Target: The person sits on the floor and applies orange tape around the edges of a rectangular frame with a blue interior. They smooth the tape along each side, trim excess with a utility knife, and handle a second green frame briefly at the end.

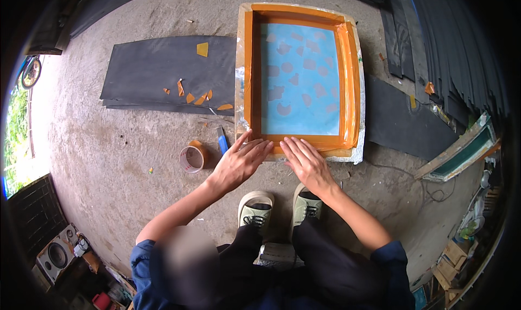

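A wooden screen printing frame (pixel 240 49) lies in front of me, its inner edges lined with shiny orange-brown tape (pixel 309 141). Inside it stretches a light blue mesh (pixel 301 117) scattered with greyish shapes. My left hand (pixel 239 164) rests with straight fingers on the taped near edge, close to the near left corner. Beside it, a small gap apart, my right hand (pixel 309 164) lies flat on the same edge, fingers extended. Neither hand grips anything. Left of my left hand are a roll of brown tape (pixel 199 153) and a blue utility knife (pixel 222 141) on the concrete.
Dark flat sheets (pixel 168 65) lie under the frame, with several torn tape scraps (pixel 190 98) and a yellow piece (pixel 202 50). A smaller green-mesh frame (pixel 461 152) leans at right, near hanging dark sheeting (pixel 456 55). A speaker (pixel 57 254) stands lower left.
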Tool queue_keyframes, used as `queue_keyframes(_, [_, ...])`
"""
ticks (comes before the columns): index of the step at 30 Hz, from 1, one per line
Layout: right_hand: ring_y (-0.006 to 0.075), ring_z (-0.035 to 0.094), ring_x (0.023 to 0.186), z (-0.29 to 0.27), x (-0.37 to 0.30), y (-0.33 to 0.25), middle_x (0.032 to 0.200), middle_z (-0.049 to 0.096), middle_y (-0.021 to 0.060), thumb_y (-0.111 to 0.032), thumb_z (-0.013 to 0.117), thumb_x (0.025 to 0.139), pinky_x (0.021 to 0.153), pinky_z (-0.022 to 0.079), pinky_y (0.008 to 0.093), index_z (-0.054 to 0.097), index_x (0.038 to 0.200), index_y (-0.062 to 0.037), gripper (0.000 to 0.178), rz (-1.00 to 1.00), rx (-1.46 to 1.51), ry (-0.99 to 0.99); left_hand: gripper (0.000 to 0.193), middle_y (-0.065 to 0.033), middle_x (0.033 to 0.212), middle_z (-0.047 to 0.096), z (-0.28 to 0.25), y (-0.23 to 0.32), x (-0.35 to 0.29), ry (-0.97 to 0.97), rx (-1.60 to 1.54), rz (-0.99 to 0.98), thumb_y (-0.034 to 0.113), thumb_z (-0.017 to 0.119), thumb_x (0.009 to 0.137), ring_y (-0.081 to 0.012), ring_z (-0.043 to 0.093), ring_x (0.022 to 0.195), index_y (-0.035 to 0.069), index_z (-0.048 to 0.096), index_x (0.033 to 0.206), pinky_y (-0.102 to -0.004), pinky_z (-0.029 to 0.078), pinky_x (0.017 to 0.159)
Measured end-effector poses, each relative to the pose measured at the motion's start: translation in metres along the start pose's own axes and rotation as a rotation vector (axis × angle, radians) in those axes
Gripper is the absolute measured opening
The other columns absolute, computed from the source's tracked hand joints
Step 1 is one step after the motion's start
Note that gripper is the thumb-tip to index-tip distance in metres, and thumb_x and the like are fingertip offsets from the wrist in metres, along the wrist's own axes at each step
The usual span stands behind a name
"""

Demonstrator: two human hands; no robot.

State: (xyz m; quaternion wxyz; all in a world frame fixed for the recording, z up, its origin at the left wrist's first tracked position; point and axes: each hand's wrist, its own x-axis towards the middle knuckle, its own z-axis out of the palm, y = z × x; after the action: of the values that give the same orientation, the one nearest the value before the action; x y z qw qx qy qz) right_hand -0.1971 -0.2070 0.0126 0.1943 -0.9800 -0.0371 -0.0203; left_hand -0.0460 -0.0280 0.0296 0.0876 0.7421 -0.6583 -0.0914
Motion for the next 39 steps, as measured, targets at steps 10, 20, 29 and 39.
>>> queue_keyframes(10, [0.0288, 0.029, 0.137, 0.003, -0.025, -0.02, 0.145, 0.035, 0.0162, -0.024, 0.057, 0.087, 0.113, 0.024, 0.0422, 0.033, 0.139, 0.005, 0.064, 0.013, -0.092, -0.033, 0.073, -0.0109, 0.145, 0.035, -0.017, 0.029, -0.016, -0.081, 0.059, -0.131, 0.036, 0.064, 0.08, -0.0208, 0.027, 0.138, -0.001, 0.037, 0.138, -0.0454, 0.017, 0.115])
queue_keyframes(20, [0.0288, 0.025, 0.139, 0.014, -0.04, -0.015, 0.149, 0.027, 0.0161, -0.036, 0.057, 0.086, 0.114, 0.021, 0.0406, 0.026, 0.143, 0.0017, 0.075, 0.247, -0.032, 0.005, 0.087, -0.0113, 0.148, 0.029, -0.004, 0.028, -0.02, -0.185, 0.138, -0.109, 0.049, 0.066, 0.074, -0.021, 0.025, 0.138, 0.002, 0.035, 0.14, -0.044, 0.017, 0.116])
queue_keyframes(29, [0.0284, 0.028, 0.138, -0.008, -0.07, -0.007, 0.147, 0.032, 0.0147, -0.03, 0.058, 0.087, 0.112, 0.024, 0.0441, 0.032, 0.14, 0.0023, 0.068, 0.435, -0.085, 0.056, 0.046, -0.0158, 0.117, 0.061, -0.001, 0.003, 0.084, -0.365, -0.909, -0.147, 0.04, 0.042, 0.097, -0.0319, 0.058, 0.108, 0.006, 0.055, 0.126, -0.0383, 0.043, 0.097])
queue_keyframes(39, [0.0306, 0.05, 0.115, -0.032, -0.105, 0.02, 0.12, 0.055, 0.015, -0.009, 0.056, 0.087, 0.102, 0.035, 0.0449, 0.053, 0.121, -0.0006, 0.036, 0.605, 0.033, 0.363, 0.056, -0.0093, 0.147, 0.035, 0.041, 0.037, 0.16, -0.691, -1.439, -0.052, 0.046, 0.029, 0.099, -0.0226, 0.029, 0.137, 0.011, 0.033, 0.143, -0.0342, 0.02, 0.114])
